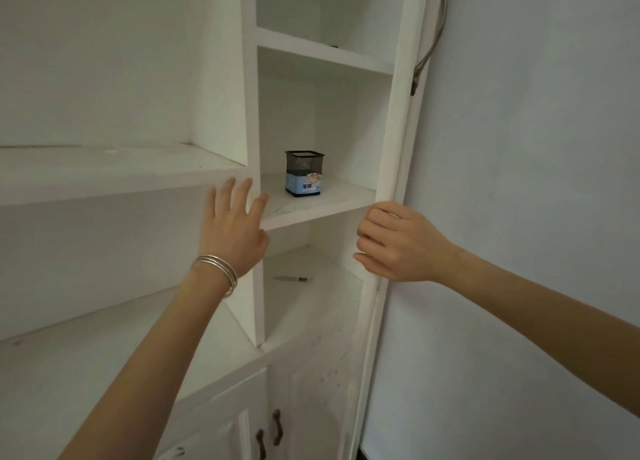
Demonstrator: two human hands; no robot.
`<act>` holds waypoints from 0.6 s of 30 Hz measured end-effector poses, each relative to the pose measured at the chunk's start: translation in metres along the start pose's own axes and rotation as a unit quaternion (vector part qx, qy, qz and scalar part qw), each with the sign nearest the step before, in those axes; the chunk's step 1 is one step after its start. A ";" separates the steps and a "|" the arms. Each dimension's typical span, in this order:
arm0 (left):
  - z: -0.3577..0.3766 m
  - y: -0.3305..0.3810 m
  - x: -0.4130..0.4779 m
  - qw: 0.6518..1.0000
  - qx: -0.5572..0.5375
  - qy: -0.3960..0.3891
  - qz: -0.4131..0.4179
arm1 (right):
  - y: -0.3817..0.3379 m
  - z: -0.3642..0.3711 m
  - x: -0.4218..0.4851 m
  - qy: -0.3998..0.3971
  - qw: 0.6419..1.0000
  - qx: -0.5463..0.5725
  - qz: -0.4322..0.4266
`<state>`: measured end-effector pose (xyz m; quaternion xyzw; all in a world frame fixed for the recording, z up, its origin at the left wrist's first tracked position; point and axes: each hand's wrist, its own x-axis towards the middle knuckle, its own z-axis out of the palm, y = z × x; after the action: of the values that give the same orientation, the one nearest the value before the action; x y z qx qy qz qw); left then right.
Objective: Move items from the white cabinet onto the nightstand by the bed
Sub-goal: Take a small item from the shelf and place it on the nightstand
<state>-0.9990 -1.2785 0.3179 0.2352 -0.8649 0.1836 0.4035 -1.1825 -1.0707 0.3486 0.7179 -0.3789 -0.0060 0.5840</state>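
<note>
A black mesh pen holder (304, 173) with a blue label stands on the middle shelf of the white cabinet (320, 203). One shelf below lies a grey pen (291, 279). My left hand (235, 229), with silver bangles at the wrist, is raised with straight fingers in front of the cabinet's upright divider, to the left of the pen holder and apart from it. My right hand (398, 243) is at the cabinet's right side panel, its fingers loosely curled near that edge; I cannot tell whether it grips the edge. Neither hand holds an item.
Wide bare shelves (104, 172) stretch to the left. Below are cabinet doors with dark handles (277, 426). A pale wall (519, 182) closes the right side, with a cable (434, 34) hanging beside the cabinet's top.
</note>
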 end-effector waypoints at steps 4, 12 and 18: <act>0.017 0.036 -0.001 0.999 -0.005 -0.011 0.047 | 0.004 -0.016 -0.021 -0.003 1.000 0.020 0.008; 0.066 0.055 0.013 0.966 0.075 -0.244 -0.027 | 0.013 -0.036 -0.067 0.045 0.997 0.011 0.057; 0.070 0.064 0.012 0.954 0.103 -0.275 -0.059 | 0.018 -0.045 -0.098 0.079 0.993 -0.010 0.084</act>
<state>-1.0838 -1.2646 0.2773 0.3677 -0.9033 0.1757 0.1342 -1.2421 -0.9795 0.3356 0.6757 -0.3911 0.0960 0.6175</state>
